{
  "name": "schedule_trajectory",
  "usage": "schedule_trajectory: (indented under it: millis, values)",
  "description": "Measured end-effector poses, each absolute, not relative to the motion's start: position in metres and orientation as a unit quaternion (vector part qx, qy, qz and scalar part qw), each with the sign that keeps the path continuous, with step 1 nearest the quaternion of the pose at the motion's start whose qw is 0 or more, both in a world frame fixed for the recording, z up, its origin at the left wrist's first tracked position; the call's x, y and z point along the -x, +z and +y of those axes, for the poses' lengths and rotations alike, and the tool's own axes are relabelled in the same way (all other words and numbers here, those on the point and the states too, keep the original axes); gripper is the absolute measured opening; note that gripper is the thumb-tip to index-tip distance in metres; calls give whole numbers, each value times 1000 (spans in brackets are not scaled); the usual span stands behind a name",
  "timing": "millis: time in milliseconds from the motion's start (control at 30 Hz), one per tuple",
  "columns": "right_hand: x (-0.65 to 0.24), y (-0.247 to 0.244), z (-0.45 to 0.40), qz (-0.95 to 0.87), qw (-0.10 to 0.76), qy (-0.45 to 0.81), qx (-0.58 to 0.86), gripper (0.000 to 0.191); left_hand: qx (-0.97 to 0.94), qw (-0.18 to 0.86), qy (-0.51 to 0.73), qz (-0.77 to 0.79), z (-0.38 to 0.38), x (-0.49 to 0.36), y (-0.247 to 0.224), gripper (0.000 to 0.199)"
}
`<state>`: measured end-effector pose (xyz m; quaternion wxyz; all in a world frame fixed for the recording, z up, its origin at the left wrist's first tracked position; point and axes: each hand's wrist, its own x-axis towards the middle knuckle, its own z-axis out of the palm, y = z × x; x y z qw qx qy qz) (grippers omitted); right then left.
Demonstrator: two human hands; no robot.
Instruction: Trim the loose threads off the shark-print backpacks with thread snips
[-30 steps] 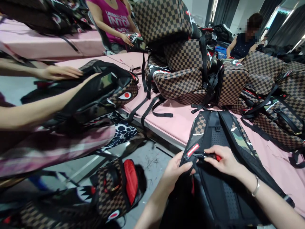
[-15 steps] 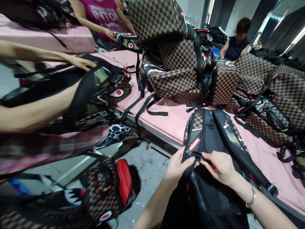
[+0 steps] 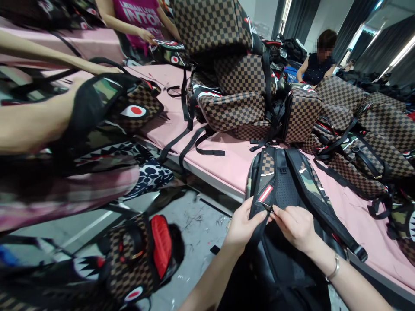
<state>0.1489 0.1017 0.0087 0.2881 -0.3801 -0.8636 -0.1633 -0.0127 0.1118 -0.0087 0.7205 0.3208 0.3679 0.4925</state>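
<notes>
A black backpack (image 3: 285,190) with brown checkered and camouflage patches leans on the table edge, its back panel and straps towards me. My left hand (image 3: 244,224) grips its left shoulder strap (image 3: 257,226), thumb on top, just below a red and white label (image 3: 266,193). Close beside it, my right hand (image 3: 295,224) is closed around small dark thread snips (image 3: 268,207), their pointed tip at the strap below the label. Most of the snips is hidden by my fingers. A metal bangle (image 3: 333,268) circles my right wrist.
Checkered backpacks (image 3: 231,108) are piled on the pink-covered table (image 3: 227,166). At left, a co-worker's arm (image 3: 35,116) reaches through another backpack (image 3: 132,110). More bags (image 3: 136,255) stand low at the left, near thread scraps on the floor (image 3: 197,216). Two people work farther back.
The snips' tip has turned and more of them is covered by my right hand, still at the strap. The co-worker's backpack at left has shifted left. My view has moved slightly.
</notes>
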Motion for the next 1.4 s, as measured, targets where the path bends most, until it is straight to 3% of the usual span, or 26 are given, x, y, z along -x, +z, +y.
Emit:
schedule_trajectory:
  millis: [167, 533, 767, 933, 1400]
  values:
    - [-150, 10, 98, -859, 291, -108, 406, 16, -334, 703, 505, 372, 111, 9, -10, 41]
    - [-146, 13, 99, -858, 280, -110, 416, 12, -374, 659, 522, 391, 109, 2, -5, 42]
    - [-154, 11, 106, -811, 404, 71, 418, 16, -324, 712, 507, 362, 112, 14, -13, 37]
    - [-179, 15, 146, -768, 433, 121, 456, 16, -292, 745, 481, 359, 117, 32, -19, 38]
    - [-169, 20, 223, -861, 331, 220, 317, 21, -280, 789, 472, 276, 128, 47, -33, 40]
